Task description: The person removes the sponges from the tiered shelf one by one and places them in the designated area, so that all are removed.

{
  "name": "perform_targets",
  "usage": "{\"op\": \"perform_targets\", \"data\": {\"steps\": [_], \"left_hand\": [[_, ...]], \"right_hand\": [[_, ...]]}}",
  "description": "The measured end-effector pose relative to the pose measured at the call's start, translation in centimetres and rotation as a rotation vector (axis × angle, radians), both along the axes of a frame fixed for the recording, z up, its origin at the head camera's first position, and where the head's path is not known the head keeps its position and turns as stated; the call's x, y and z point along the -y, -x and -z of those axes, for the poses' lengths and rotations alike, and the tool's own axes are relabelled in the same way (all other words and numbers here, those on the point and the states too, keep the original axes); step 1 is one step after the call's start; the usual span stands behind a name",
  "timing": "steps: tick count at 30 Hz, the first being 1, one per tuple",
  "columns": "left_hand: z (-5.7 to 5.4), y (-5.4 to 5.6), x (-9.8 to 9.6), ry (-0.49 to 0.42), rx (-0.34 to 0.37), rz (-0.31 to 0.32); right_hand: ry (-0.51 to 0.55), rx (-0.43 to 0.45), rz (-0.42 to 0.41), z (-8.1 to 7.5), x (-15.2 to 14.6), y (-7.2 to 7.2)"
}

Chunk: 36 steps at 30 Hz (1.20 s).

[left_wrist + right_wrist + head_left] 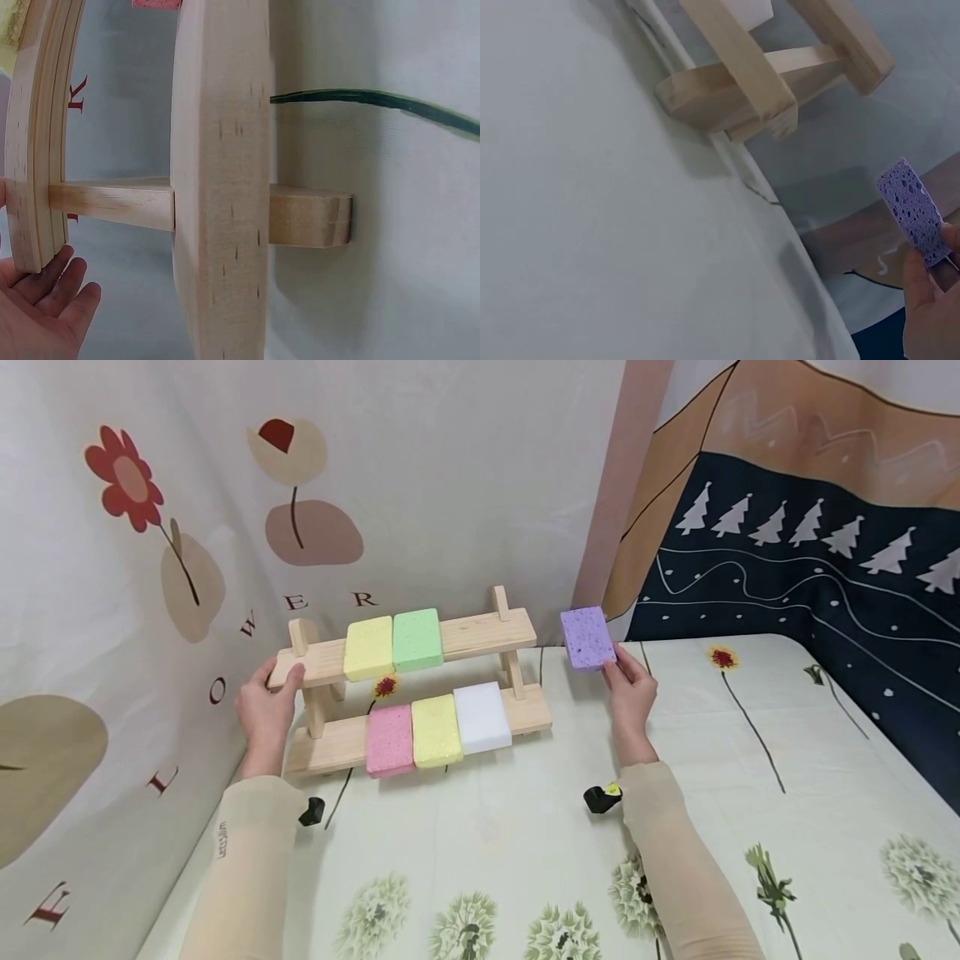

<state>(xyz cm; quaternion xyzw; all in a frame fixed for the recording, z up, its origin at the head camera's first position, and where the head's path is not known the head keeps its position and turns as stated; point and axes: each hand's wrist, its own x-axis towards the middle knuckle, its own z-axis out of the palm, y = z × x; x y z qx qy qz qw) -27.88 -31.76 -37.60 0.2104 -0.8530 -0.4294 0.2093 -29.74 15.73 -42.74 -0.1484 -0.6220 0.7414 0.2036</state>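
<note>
My left hand (267,706) holds the left end of a two-tier wooden shelf (330,747), thumb on top of the upper board and fingers beneath it, as the left wrist view shows. My right hand (630,689) pinches a purple sponge (587,637) by its lower right corner, raised beside the shelf's right end. On the upper board sit a yellow sponge (368,647) and a green sponge (417,639) side by side. The lower board carries a pink sponge (389,740), another yellow sponge (437,731) and a white sponge (482,717) in a row.
The shelf stands on a flower-printed cloth (465,827) close to a printed fabric wall (465,460). At the right hangs a dark panel with white trees (810,560). Bare board shows at the upper tier's right (480,631). Small black devices (602,798) sit at both wrists.
</note>
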Motion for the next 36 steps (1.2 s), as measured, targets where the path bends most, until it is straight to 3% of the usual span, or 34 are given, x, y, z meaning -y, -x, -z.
{"op": "perform_targets", "data": {"steps": [9,23,36], "left_hand": [[0.1,0.0,-0.1,0.005,0.001,0.000],[0.0,0.0,-0.2,-0.004,-0.002,0.000],[-0.1,-0.2,-0.1,-0.015,0.010,0.007]], "right_hand": [[0.018,0.092,0.017,1.9,-0.8,0.9],[-0.011,0.232,0.055,2.9,-1.2,1.4],[-0.114,0.248,0.036,3.3,-1.3,1.6]]}}
